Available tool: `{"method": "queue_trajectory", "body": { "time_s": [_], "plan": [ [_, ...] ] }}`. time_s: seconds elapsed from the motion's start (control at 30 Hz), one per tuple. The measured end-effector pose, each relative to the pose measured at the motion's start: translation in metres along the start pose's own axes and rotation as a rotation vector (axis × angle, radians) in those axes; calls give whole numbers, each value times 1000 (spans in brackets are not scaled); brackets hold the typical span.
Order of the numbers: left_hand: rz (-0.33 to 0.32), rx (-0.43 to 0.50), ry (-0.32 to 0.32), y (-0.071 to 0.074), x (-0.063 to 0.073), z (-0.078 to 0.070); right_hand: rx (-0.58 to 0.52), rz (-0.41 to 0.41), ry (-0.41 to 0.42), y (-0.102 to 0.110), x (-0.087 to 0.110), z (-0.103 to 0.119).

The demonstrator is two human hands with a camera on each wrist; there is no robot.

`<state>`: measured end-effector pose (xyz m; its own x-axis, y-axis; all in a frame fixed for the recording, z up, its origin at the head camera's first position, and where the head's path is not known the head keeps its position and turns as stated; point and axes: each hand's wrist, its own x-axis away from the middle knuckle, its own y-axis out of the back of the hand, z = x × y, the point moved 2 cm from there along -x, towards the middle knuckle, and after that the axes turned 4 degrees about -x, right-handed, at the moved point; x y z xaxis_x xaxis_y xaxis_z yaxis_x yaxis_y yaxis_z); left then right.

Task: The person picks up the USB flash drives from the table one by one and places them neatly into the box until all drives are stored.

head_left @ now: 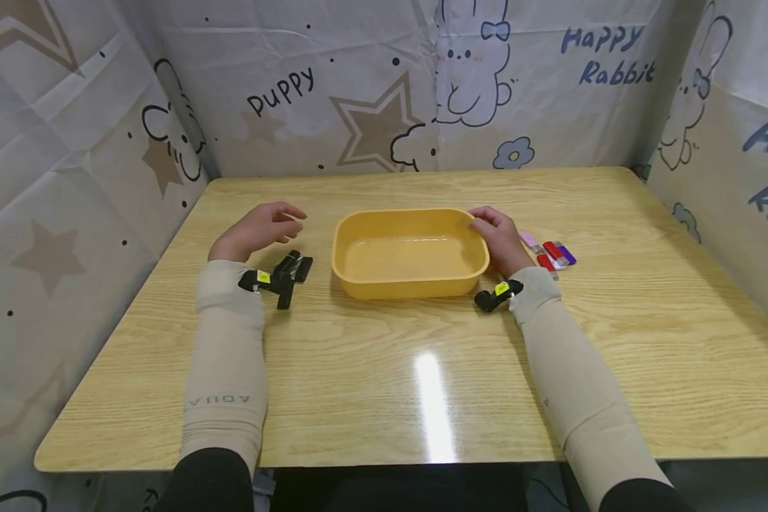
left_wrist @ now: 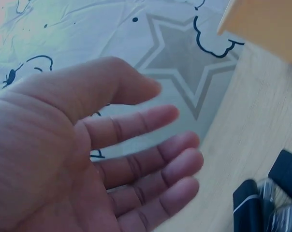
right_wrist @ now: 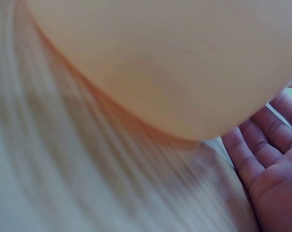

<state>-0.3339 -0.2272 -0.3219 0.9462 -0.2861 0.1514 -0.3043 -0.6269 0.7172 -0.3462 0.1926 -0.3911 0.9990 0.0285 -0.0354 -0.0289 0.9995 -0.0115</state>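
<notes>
The yellow tub (head_left: 406,260), probably light and stiff, is gripped by the right hand (head_left: 502,239) at its right rim, seemingly the best hold; the left hand (head_left: 258,230) is unoccupied, relaxed

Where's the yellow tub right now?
In the head view, the yellow tub sits near the middle of the table, with the person's right hand at its right rim and small black things to its left.

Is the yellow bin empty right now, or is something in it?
Empty, it seems: the head view shows the bare floor of the yellow bin, with black pieces and coloured pieces lying outside it on the table.
</notes>
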Motion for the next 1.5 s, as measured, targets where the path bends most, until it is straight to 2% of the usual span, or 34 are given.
{"method": "queue_trajectory", "body": {
  "time_s": [0.13, 0.23, 0.33, 0.47, 0.57, 1.0, 1.5],
  "plan": [
    [8, -133, 76, 1, 5, 0, 12, 6, -5, 0, 0, -1],
    [42, -229, 150, 0, 7, 0, 18, 4, -9, 1, 0, -1],
    [97, -249, 205, -1, 8, 0, 23, 7, -15, 1, 0, -1],
    [174, -200, 224, -4, 5, 2, 19, 9, -15, 0, 1, -2],
    [203, -175, 223, -6, 4, 3, 15, 8, -15, 0, 1, -2],
    [168, -246, 248, -13, 5, 5, 18, 7, -18, 2, 0, -2],
    [180, -267, 264, -14, 5, 6, 14, 8, -20, 0, 1, 0]
  ]
}}
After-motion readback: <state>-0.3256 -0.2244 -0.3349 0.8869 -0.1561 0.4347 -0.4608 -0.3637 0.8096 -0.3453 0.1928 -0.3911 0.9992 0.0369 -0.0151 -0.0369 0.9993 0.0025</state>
